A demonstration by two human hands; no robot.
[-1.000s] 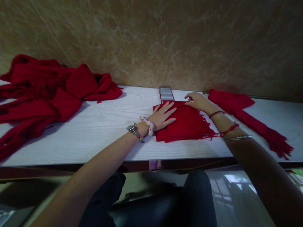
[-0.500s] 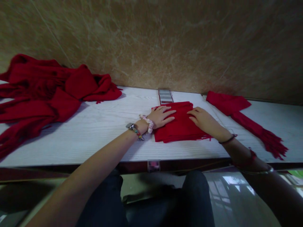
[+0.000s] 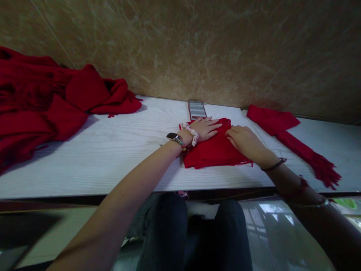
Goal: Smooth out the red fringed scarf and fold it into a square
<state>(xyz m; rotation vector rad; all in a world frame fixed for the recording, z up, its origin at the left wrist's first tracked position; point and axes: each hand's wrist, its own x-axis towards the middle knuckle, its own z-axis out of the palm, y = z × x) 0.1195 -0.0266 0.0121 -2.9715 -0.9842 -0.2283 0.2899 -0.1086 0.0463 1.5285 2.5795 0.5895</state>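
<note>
A red fringed scarf (image 3: 214,153), folded into a flat, layered square, lies on the white tabletop in front of me. My left hand (image 3: 205,129) rests flat across its upper left part, fingers spread. At the scarf's right side is my right hand (image 3: 245,143), its fingers bent and drawn together on the cloth at the fringed edge. That hand covers most of the fringe; a few strands show below it. Just behind the square lies a phone (image 3: 197,110), its near end touching or under the cloth.
A loose heap of red scarves (image 3: 56,98) covers the table's left end. Another red scarf (image 3: 296,143), narrowly folded and bent, lies to the right, fringe toward me. A brown marbled wall (image 3: 169,49) rises behind the white table (image 3: 113,158). My knees are below its front edge.
My right hand came down from the scarf's far right corner to its fringed side, and its fingers drew together. My left hand slid right and slightly away from me across the cloth.
</note>
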